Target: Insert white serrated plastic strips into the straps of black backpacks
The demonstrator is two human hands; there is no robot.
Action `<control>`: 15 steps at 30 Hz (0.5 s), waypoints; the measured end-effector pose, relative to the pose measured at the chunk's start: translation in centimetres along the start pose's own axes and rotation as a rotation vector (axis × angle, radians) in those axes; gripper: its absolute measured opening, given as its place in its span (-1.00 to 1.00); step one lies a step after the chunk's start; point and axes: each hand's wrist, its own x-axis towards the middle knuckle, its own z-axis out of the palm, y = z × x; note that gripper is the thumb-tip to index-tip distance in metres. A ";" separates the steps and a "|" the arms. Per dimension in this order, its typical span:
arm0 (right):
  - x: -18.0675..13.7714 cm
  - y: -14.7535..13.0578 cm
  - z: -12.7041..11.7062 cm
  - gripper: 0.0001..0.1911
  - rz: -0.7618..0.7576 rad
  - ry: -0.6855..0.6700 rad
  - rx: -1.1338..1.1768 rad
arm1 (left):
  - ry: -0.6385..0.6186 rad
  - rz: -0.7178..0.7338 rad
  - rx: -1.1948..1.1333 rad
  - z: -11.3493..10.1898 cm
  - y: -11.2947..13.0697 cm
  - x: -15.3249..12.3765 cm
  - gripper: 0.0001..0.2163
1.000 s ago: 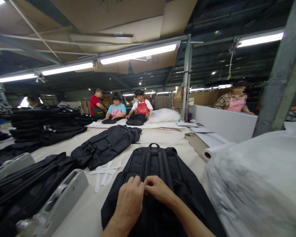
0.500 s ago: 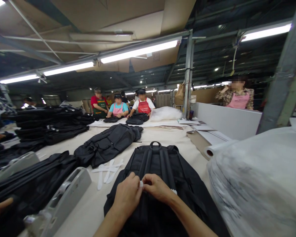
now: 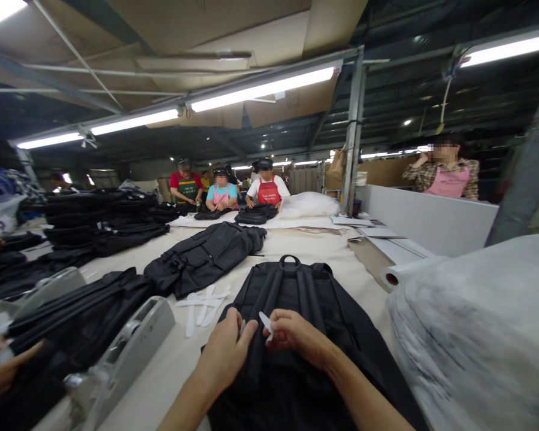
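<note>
1. One long table point(image 3: 314, 239) with a pale cloth carries everything; it runs from the near edge up to the far end.
2. One big pile of white wrapped material point(image 3: 476, 323) lies on the right edge of the table, just beside the nearest bag.
3. One black backpack point(image 3: 296, 299) lies flat at the near edge, straps up, with its carry loop toward the far end. A second black backpack point(image 3: 206, 254) lies at an angle beyond it on the left.
4. Stacks of black bags point(image 3: 99, 218) fill the left edge; how many they hold I cannot count.
5. Two grey tape dispensers point(image 3: 130, 347) stand near the left corner, between black bags.
6. One paper roll point(image 3: 404, 272) lies at the right edge, behind the white pile.
7. About five white strips point(image 3: 202, 299) lie crossed on the cloth between the two backpacks.
8. Three people work at the far end of the table and one person stands behind the white partition point(image 3: 431, 218) on the right.
9. The left hand point(image 3: 227, 353) rests on the near backpack with fingers curled and thumb against them; what it pinches is too small to tell.
10. The right hand point(image 3: 296, 335) pinches one small white strip point(image 3: 266, 320) between thumb and fingers, just above the backpack's straps.
11. Another person's hand point(image 3: 4, 374) reaches in at the left edge.
</note>
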 end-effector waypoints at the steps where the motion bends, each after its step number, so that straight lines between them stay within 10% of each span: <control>1: 0.0 0.0 -0.1 -0.69 0.003 -0.005 0.029 | -0.029 -0.025 0.031 -0.3 0.1 -0.6 -0.74; 8: -1.3 -1.5 0.1 -0.77 -0.010 -0.018 -0.182 | -0.255 -0.249 -0.673 -0.8 -1.3 -0.3 -0.68; 15: -3.9 -3.5 1.9 -0.88 0.047 -0.076 -1.009 | -0.306 -0.429 -1.259 -2.6 -1.8 1.3 -0.65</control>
